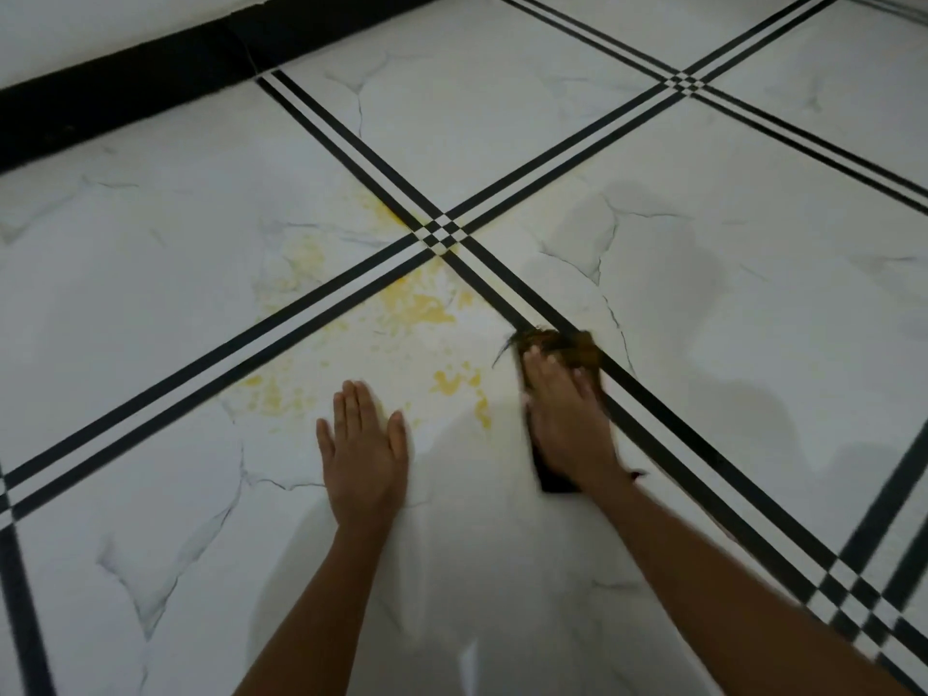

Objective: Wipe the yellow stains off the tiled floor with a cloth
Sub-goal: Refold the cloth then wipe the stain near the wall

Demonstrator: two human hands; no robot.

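Yellow stains (419, 306) spread over the white marble-look floor tiles around a crossing of black double lines (441, 232). More yellow patches (454, 381) lie just left of my right hand. My right hand (567, 414) presses flat on a dark brown cloth (562, 344) that lies across a black line; the cloth shows beyond my fingertips and under my wrist. My left hand (364, 449) rests palm down on the tile, fingers spread, touching no cloth, just below a faint yellow patch (273, 394).
A black skirting board (125, 87) runs along the wall at the far left. Another line crossing (685, 85) sits at the far right, and one more (853, 595) near my right forearm. A darker shadowed area (653, 273) covers the tile to the right.
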